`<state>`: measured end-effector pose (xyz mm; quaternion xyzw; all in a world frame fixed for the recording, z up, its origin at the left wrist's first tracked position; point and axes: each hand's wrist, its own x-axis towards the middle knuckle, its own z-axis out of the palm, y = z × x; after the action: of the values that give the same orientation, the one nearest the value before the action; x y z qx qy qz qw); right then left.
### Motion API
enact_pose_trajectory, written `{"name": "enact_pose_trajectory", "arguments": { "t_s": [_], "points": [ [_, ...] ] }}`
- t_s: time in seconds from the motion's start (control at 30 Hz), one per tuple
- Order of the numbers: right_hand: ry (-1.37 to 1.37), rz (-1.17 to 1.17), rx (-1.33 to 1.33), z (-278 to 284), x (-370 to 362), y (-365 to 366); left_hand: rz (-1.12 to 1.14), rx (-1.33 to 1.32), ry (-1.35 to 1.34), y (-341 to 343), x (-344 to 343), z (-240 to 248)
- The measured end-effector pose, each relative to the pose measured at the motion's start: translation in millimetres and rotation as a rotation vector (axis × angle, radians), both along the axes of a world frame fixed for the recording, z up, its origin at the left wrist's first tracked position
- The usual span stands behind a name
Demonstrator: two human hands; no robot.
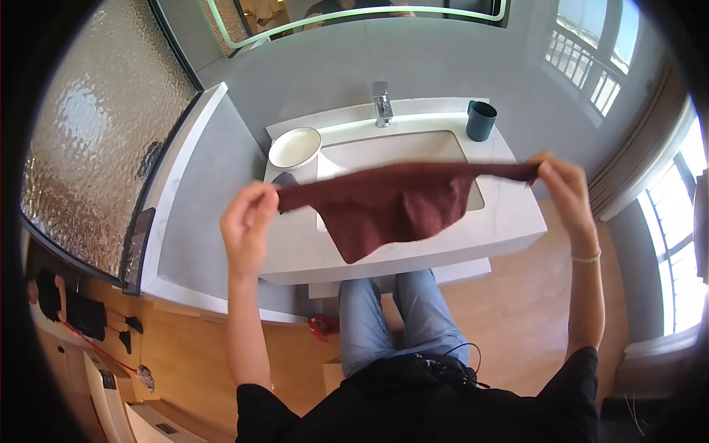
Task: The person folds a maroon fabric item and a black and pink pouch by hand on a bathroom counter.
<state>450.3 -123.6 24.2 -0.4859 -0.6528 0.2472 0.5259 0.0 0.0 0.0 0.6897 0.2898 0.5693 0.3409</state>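
Note:
A dark maroon cloth (pixel 384 199) is stretched out in the air above the front of the washbasin (pixel 428 144). My left hand (pixel 249 218) pinches one end of it, and my right hand (pixel 565 188) pinches the other end. The middle of the cloth sags and hangs down over the counter's front part, hiding much of the basin. Just behind my left fingers, a small dark grey item (pixel 284 179) lies on the counter, partly covered; its kind cannot be made out.
On the white counter (pixel 513 218) stand a white bowl (pixel 295 148) at left and a dark teal mug (pixel 481 121) at right. A chrome faucet (pixel 382 105) rises behind the basin. Textured glass (pixel 96 125) is at left. Far left, a person (pixel 74 303) holds a red-handled mop (pixel 145 378).

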Motion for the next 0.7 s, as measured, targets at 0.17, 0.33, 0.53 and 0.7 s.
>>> {"name": "enact_pose_trajectory", "arguments": {
  "t_s": [0.17,0.33,0.53,0.7],
  "points": [
    [-0.006,-0.013,-0.331,-96,-9,-36,-0.080,-0.280,0.243,-29,-19,-90],
    [0.021,-0.040,-0.372,-109,-1,-20,-0.062,-0.349,0.304,-10,6,-94],
    [0.085,-0.082,-0.209,-49,10,84,-0.002,-0.345,0.176,108,32,-37],
    [0.126,-0.098,-0.081,-6,9,102,0.078,-0.163,0.102,110,54,18]
  ]
}}
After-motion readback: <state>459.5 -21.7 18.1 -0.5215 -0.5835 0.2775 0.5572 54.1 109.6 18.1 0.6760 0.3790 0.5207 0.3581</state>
